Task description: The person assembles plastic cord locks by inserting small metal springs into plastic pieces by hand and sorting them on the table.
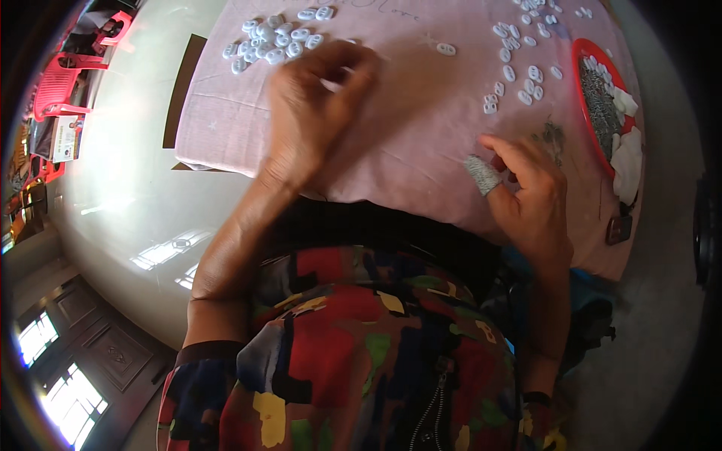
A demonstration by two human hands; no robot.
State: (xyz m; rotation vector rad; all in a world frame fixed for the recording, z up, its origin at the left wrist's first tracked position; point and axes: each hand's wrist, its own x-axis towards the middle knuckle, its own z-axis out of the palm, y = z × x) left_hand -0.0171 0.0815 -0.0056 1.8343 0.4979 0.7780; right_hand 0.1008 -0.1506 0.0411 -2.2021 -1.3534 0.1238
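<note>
My left hand (320, 109) hovers over the pink cloth, slightly blurred, with thumb and fingertips curled together in a pinch. Whatever is between them, if anything, I cannot make out. Just beyond it lies a heap of small white oval plastic pieces (262, 36) with dark marks. One single white oval piece (446, 49) sits apart, to the right of that hand. My right hand (530, 192) is low over the cloth at the right, its thumb wrapped in grey-white tape (483, 174). Its index finger and thumb are apart, and no object shows between them.
More white pieces (509, 73) are scattered at the far right. A red tray (580, 98) holds a mass of small grey metal bits and some white pieces. Beside my right hand lies a little grey tangle (553, 139). A small dark device (619, 229) rests near the right edge.
</note>
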